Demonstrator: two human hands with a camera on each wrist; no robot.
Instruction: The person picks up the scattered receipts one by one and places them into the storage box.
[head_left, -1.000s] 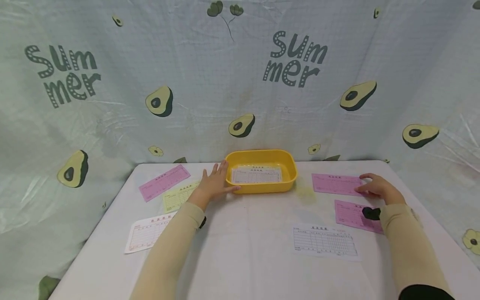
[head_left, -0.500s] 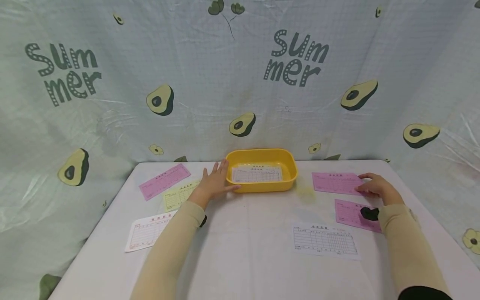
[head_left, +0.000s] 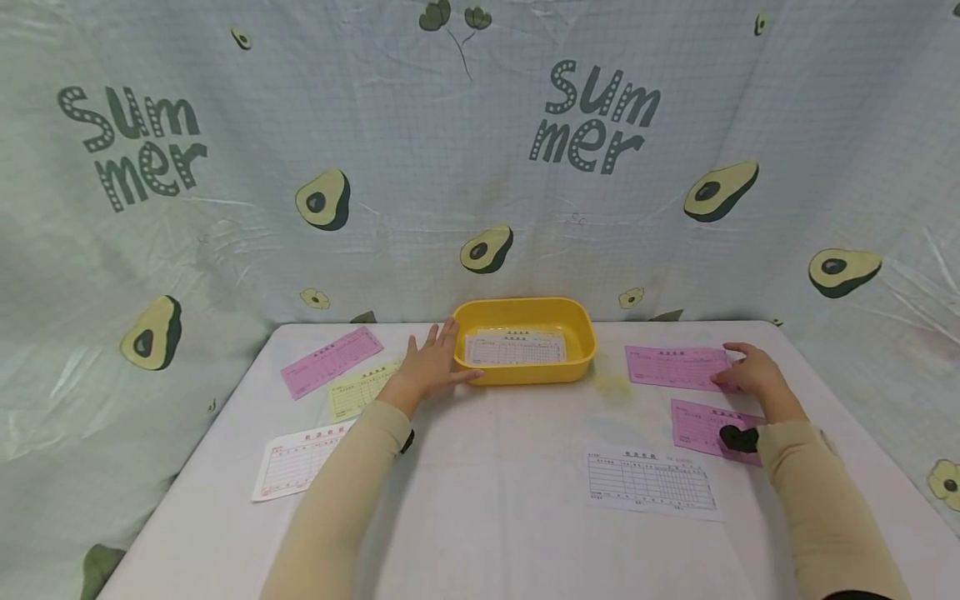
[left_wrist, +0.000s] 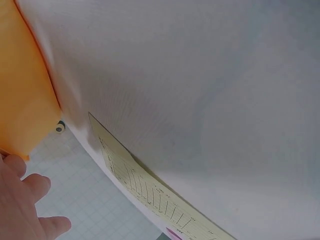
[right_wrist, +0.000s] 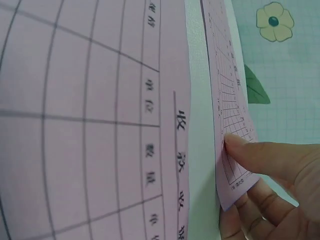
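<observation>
My left hand (head_left: 429, 367) lies against the left side of a yellow plastic tray (head_left: 525, 377), its fingers spread along the rim. In the left wrist view the fingertips (left_wrist: 37, 187) show beside the tray's orange-looking wall (left_wrist: 27, 75). Inside the tray lie printed white receipt slips (head_left: 516, 350). At the right, my right hand (head_left: 759, 379) pinches the right end of a pink receipt slip (head_left: 667, 367). The right wrist view shows the thumb on top of that slip (right_wrist: 232, 110) and other fingers beneath its end. A second pink slip (head_left: 697, 427) lies nearer, partly under the wrist.
On the left of the white table (head_left: 495, 533) lie a pink slip (head_left: 332, 362), a yellow slip (head_left: 360, 392) and a red-printed white slip (head_left: 296, 462), the latter two partly behind my left arm. A dark-printed white slip (head_left: 652, 483) lies front right. A patterned cloth (head_left: 405, 150) hangs behind.
My right hand has shifted slightly at the end of the pink slip, its wrist now a little higher. The left hand stays at the tray.
</observation>
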